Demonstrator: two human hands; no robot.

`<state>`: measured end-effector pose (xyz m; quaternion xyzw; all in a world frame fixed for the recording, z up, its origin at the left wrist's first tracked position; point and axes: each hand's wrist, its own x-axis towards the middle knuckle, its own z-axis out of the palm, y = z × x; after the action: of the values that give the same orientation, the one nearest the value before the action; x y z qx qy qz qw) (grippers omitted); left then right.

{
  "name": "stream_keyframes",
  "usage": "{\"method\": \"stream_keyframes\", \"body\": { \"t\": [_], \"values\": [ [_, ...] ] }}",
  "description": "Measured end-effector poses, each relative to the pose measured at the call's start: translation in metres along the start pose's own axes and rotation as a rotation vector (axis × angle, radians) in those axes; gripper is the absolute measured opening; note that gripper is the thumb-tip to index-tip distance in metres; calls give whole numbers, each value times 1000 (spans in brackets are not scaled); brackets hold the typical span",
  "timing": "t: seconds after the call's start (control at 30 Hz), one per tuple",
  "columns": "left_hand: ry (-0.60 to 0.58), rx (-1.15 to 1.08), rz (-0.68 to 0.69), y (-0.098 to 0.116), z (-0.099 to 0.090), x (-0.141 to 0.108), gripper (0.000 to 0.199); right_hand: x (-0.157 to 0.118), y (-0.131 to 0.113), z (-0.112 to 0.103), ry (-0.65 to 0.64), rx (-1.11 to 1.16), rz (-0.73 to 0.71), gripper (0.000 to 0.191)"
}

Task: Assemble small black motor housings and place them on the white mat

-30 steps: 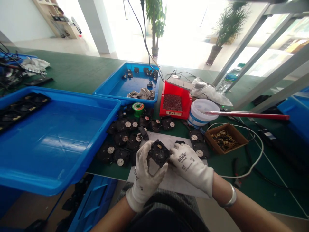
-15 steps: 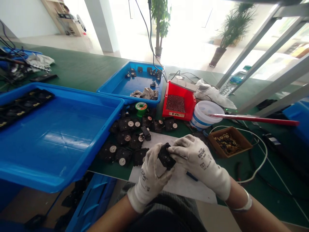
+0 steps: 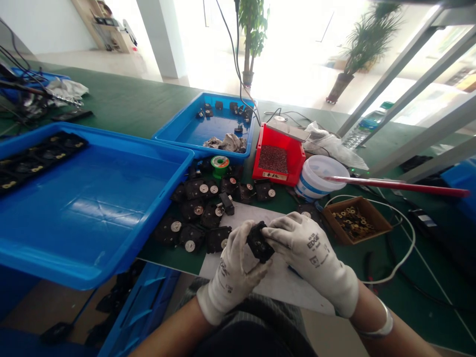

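Note:
Both hands wear white work gloves and meet over a white sheet (image 3: 297, 292) on the bench. My left hand (image 3: 234, 272) is closed round a small black plastic housing (image 3: 259, 243), with its thumb below and fingers along the far left side. At the housing's upper right edge, the fingertips of my right hand (image 3: 303, 243) are pinched together against it. Whether they grip some smaller part there is hidden. Several similar black housings with round silver discs (image 3: 191, 238) lie to the left of the sheet. A small black block (image 3: 226, 204) rests near them.
A large blue tray (image 3: 148, 208) fills the left, with a smaller blue tray (image 3: 174, 131) behind. Toward the right stand a red bin (image 3: 260, 173) of small brown pieces, a white tub (image 3: 308, 181) with a red rod across it, and a cardboard box (image 3: 334, 225) of brass-coloured parts. A green solder spool (image 3: 220, 167) sits mid-bench.
The view has shifted slightly, so everything sits a little further right. Both hands keep nearly the same hold on the black housing.

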<state>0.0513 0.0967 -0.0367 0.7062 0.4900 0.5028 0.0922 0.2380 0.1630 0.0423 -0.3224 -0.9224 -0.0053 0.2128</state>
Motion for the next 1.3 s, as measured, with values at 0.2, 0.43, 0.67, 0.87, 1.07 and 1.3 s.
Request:
{"method": "stream_keyframes", "body": {
  "t": [0.2, 0.43, 0.67, 0.87, 1.07, 1.3],
  "values": [
    [14, 4, 17, 0, 0, 0, 76, -3, -3, -1, 26, -12, 79, 7],
    [16, 4, 57, -2, -1, 0, 72, -4, -9, -6, 14, -21, 31, 15],
    [-36, -40, 3, 0, -6, 5, 57, -25, -10, 12, 2, 608, 508, 32],
    [-89, -24, -76, 6, -7, 10, 38, -28, -11, 32, -39, 807, 551, 41],
    [-65, -2, -52, 7, -6, 10, 35, -23, -14, 31, -42, 910, 688, 41],
    [-103, -2, -83, 7, -6, 10, 40, -21, -19, 31, -4, 936, 750, 45]
  ]
}}
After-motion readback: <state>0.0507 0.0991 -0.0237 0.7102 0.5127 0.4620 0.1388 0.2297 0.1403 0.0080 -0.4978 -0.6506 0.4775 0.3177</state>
